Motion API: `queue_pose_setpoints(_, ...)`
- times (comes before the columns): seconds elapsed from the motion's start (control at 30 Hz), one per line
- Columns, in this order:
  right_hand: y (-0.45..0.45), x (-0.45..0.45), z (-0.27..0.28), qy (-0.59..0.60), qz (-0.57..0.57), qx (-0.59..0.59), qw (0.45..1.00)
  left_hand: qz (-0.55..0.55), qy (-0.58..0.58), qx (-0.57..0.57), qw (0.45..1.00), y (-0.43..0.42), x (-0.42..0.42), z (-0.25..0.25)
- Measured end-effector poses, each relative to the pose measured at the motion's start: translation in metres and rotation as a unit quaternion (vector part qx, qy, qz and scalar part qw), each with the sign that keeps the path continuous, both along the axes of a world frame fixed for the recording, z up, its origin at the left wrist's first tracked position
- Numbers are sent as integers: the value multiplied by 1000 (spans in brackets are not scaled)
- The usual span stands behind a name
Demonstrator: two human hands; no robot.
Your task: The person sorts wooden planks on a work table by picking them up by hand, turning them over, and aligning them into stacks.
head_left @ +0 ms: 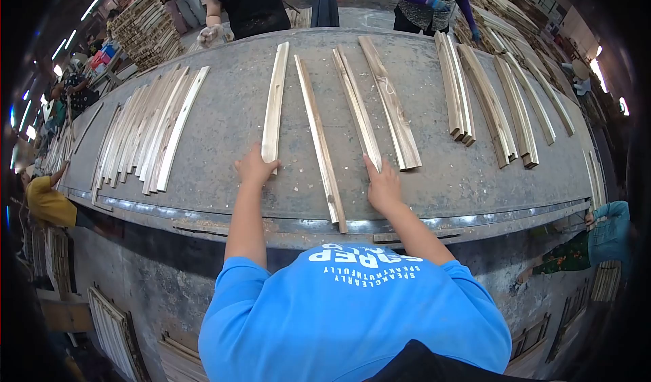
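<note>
My left hand [255, 167] is at the near end of a pale wooden strip [274, 101], with its fingers closed about that end. My right hand [384, 185] grips the near end of another wooden strip [354, 97], one finger reaching along its left side. Between the two hands lies a narrow strip [316, 134], its near end jutting over the table's front edge. A wider board [390, 101] with a brownish face rests just right of the right hand's strip. The undersides of my fingers are hidden.
Many strips [146, 128] lie side by side on the table [224, 172] at left; several grouped pieces [488, 104] lie at right. Across the table stand a person in black [247, 6] and one with purple sleeves [430, 2]. Wood stacks [146, 33] rise behind.
</note>
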State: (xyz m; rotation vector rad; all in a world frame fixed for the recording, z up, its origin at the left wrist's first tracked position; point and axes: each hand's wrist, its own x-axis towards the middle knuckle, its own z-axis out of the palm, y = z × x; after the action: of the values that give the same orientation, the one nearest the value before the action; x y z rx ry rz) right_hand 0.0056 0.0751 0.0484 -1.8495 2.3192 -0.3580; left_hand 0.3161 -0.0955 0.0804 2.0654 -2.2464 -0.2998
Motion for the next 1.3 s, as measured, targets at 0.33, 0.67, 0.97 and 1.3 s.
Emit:
queue_pose_setpoints(0.33,2,3,2,-18,-25,-10,999,202,701,312,609,21,15,-29)
queue_pose_setpoints(0.67,1,-1,-5,-30,-23,-10,999,80,622,166,761,78,27,-40)
queue_pose_setpoints(0.97,0,-10,-9,-56,1,-5,998,179,811,321,456,128,25,-26)
queue_pose_setpoints(1.3,-2,-20,-8,-34,31,29,999,74,217,-56,972,187,21,27)
